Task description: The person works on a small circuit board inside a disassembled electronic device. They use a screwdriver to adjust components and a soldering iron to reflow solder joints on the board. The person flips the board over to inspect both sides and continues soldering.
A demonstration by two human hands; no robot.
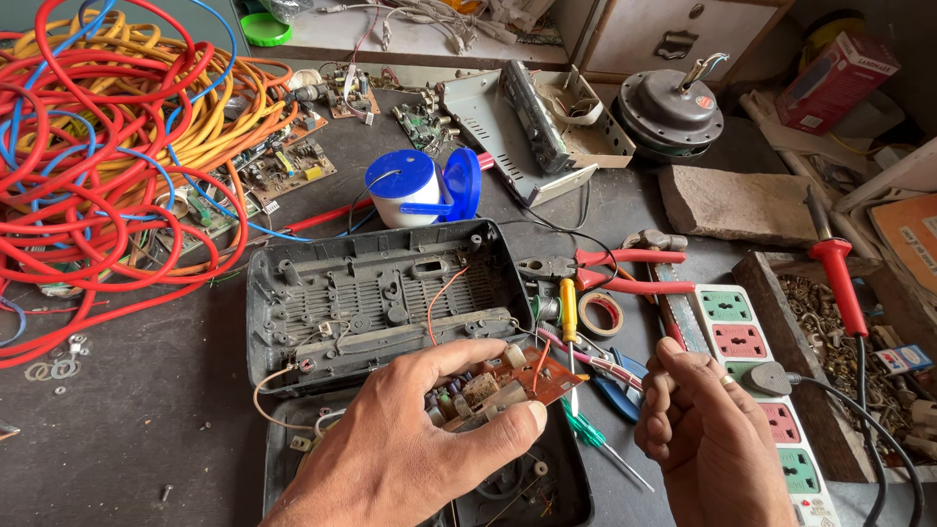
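Left hand [410,449] grip clamped on circuit board [508,383], long axis left-right, components up; right hand [708,429] fingers pinched together.

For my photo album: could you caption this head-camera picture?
Left hand grips a brown circuit board over an opened grey casing; right hand pinched beside it.
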